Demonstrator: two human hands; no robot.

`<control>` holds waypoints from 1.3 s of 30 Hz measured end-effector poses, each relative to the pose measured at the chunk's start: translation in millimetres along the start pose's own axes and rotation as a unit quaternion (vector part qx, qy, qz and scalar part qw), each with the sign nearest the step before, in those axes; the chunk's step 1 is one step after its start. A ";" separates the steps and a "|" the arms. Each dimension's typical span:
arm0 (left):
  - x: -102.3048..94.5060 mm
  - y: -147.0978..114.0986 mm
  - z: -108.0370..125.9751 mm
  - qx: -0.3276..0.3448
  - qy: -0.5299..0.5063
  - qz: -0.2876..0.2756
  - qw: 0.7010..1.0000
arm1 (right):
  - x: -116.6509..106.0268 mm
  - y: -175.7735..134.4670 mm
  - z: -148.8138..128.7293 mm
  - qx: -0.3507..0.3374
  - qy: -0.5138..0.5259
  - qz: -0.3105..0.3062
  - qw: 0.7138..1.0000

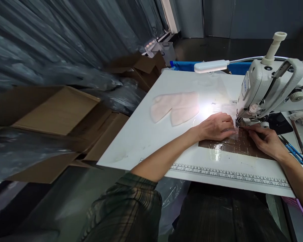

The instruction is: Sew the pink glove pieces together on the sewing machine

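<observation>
A white sewing machine (pixel 256 89) stands at the right, its needle and presser foot (pixel 237 122) between my two hands. My left hand (pixel 218 127), fingers curled, holds down a thin pale piece of fabric (pixel 234 135) just left of the foot. On the other side, my right hand (pixel 266 138) has thumb and fingers pinched close to the foot; whatever lies between them is too small to make out. Beneath both hands is a brown, shiny plate (pixel 222 148). A pale pink cut fabric piece (pixel 184 106) lies flat on the white table (pixel 141 141), left of my left hand.
Blue thread snips (pixel 294 152) lie right of my right hand, near a dark rod (pixel 298 137). A lamp (pixel 211 66) lights the sewing area. A printed ruler (pixel 217 174) runs along the table's front edge. Open cardboard boxes (pixel 58 111) and plastic bags stand left.
</observation>
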State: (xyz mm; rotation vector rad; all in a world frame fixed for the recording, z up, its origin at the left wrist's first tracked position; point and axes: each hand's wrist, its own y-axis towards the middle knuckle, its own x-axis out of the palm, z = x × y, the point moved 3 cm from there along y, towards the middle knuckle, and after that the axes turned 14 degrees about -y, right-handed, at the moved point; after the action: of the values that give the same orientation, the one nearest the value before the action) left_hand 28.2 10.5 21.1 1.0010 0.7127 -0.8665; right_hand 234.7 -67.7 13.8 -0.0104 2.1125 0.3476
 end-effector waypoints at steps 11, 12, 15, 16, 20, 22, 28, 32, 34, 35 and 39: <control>-2.4 -6.0 3.7 0.049 -0.123 -0.031 0.991 | 5.6 -1.1 -1.7 0.034 -0.023 -0.010 0.999; -1.7 -6.3 3.0 0.050 -0.120 -0.027 0.991 | 5.7 -1.5 -2.7 0.028 -0.032 -0.008 0.999; 0.4 -6.3 0.5 0.050 -0.112 -0.024 0.992 | 6.7 -2.7 -5.0 0.009 -0.060 -0.006 0.998; 0.9 -6.2 -0.3 0.050 -0.108 -0.024 0.993 | 7.6 -3.1 -5.2 0.004 -0.068 -0.006 0.998; 1.0 -4.7 -1.1 0.058 -0.101 -0.018 0.993 | 11.0 -4.5 -3.2 -0.012 -0.083 0.002 0.997; 0.4 -3.6 0.1 0.054 -0.101 -0.009 0.993 | 11.8 -4.7 -1.8 -0.023 -0.078 0.004 0.997; -2.7 -2.9 3.5 0.024 -0.144 0.010 0.989 | 12.9 -6.0 -0.2 -0.040 -0.084 0.007 0.996; 0.6 -4.6 0.2 0.029 -0.184 -0.028 0.982 | 13.3 -6.7 -2.2 -0.052 -0.088 0.024 0.994; 2.6 -4.8 -2.7 0.022 -0.184 -0.027 0.982 | 12.2 -6.4 -4.6 -0.066 -0.093 0.029 0.993; 3.3 -4.7 -3.8 0.017 -0.186 -0.022 0.982 | 11.3 -6.3 -6.4 -0.079 -0.094 0.031 0.992; 4.0 -4.3 -4.7 -0.007 -0.201 -0.015 0.979 | 7.4 -6.3 -15.7 -0.151 -0.096 0.015 0.984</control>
State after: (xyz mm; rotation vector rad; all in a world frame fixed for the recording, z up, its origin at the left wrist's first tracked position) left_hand 25.9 12.6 14.2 0.7698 0.3887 -1.0496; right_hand 218.5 -76.8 14.0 -0.1179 1.8549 0.6580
